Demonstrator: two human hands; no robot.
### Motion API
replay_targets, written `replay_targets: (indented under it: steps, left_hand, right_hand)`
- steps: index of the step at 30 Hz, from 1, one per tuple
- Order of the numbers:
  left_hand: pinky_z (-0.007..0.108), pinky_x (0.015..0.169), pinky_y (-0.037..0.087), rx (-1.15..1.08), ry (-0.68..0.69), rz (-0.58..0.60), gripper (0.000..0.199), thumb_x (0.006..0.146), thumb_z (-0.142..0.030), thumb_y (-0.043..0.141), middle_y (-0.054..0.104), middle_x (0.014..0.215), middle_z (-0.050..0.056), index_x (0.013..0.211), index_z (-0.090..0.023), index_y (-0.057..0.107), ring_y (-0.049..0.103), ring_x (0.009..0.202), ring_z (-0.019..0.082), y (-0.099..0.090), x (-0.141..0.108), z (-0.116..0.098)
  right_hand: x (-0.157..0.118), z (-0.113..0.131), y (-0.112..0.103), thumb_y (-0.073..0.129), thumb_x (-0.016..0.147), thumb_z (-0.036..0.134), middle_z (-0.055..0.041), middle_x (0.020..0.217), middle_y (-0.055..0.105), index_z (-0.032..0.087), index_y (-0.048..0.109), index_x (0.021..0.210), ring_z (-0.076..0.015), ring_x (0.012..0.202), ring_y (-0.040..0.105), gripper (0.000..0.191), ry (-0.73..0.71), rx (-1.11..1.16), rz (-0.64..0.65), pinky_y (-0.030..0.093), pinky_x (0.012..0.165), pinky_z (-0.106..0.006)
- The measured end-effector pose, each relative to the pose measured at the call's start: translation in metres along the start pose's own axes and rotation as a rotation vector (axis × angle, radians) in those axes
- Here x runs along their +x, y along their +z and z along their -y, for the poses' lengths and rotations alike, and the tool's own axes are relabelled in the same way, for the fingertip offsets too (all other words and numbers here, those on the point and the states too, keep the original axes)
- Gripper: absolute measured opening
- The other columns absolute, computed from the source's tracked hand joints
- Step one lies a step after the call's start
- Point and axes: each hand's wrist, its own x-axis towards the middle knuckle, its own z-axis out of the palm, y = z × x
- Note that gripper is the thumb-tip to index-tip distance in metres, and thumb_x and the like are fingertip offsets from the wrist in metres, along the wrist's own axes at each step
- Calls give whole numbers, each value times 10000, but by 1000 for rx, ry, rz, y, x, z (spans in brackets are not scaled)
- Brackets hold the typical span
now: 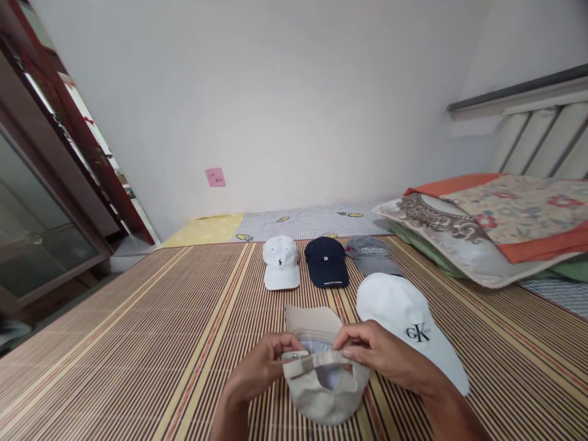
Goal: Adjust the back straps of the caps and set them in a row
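Observation:
A beige baseball cap [326,398] lies upside down in front of me, its brim pointing away and the strap opening at the back facing me. My left hand [264,364] pinches the left end of its back strap, near a small metal buckle. On the other side my right hand [367,349] grips the strap between thumb and fingers. Close beside my right forearm rests a white cap with "CK" lettering [399,300]. Farther back stand a white cap with a small dark logo [281,263], a navy cap [326,260] and a grey cap [374,256].
A striped bamboo mat [138,343] covers the surface below the caps. Stacked pillows or cushions [482,226] lie at the right, near a radiator [542,138]. Behind is a white wall with a pink socket plate [215,177]. A glass-fronted cabinet [37,208] stands at the left.

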Motion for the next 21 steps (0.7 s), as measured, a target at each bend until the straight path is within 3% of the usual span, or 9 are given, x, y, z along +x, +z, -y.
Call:
replay_targets:
  steps: [5, 10, 17, 21]
  left_hand:
    - [218, 628, 333, -21, -8, 19, 393, 703, -493, 913, 631, 707, -12, 804, -151, 748, 484, 641, 84, 1, -1, -1]
    - [214, 612, 358, -77, -10, 11, 398, 652, -475, 947, 629, 672, -18, 760, -153, 738, 491, 600, 77, 4, 1, -3]
    - [196, 576, 351, -111, 2, -23, 399, 603, -441, 976, 624, 641, -17, 706, -142, 733, 480, 564, 63, 12, 4, -3]
    - [195, 576, 373, -101, -16, -24, 408, 608, -450, 975, 669, 658, 6, 767, -138, 766, 519, 557, 69, 10, 4, -1]
  right_hand:
    - [1, 8, 5, 673, 841, 300, -17, 778, 724, 175, 778, 916, -169, 725, 604, 179, 10, 4, 17, 423, 667, -268]
    - [3, 13, 10, 658, 812, 243, 7, 729, 693, 180, 780, 861, -145, 692, 573, 145, 14, 7, 39, 396, 646, -253]
    - [2, 16, 13, 630, 860, 270, -6, 729, 713, 175, 774, 863, -150, 691, 609, 172, 18, -17, 63, 419, 650, -254]
    - [-1, 18, 15, 631, 868, 260, 5, 706, 704, 175, 763, 842, -139, 677, 599, 160, 11, -20, 69, 400, 630, -243]
